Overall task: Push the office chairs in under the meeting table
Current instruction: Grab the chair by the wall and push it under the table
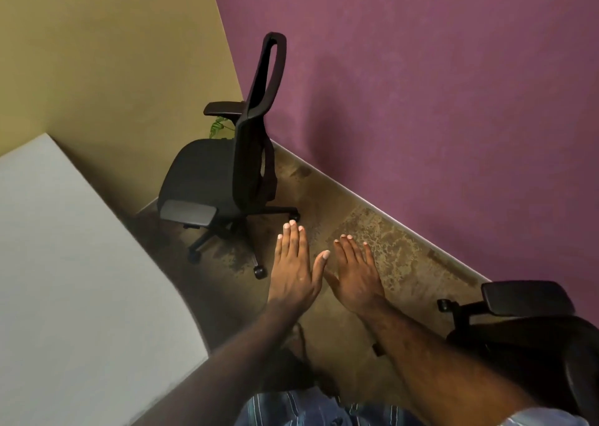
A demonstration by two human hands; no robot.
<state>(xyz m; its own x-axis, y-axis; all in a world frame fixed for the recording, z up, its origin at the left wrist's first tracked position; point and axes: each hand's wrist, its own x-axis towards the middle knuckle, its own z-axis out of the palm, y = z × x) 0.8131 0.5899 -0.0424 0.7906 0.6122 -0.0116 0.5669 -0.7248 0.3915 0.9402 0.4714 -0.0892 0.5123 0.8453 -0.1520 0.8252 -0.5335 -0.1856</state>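
Both hands point(324, 276) are held flat, empty. The castered chair point(223, 166), off the counter point(64, 263) corner, is best pushed by its stiff backrest.

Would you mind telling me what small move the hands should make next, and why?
Probably reach forward to the backrest of the far chair: both the left hand and right hand are open and empty, and that chair stands clear of the table.

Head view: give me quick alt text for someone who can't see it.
Two empty, open hands, left hand and right hand, reach forward over the floor towards a black office chair standing clear of the white meeting table. A second chair sits at the lower right by the purple wall.
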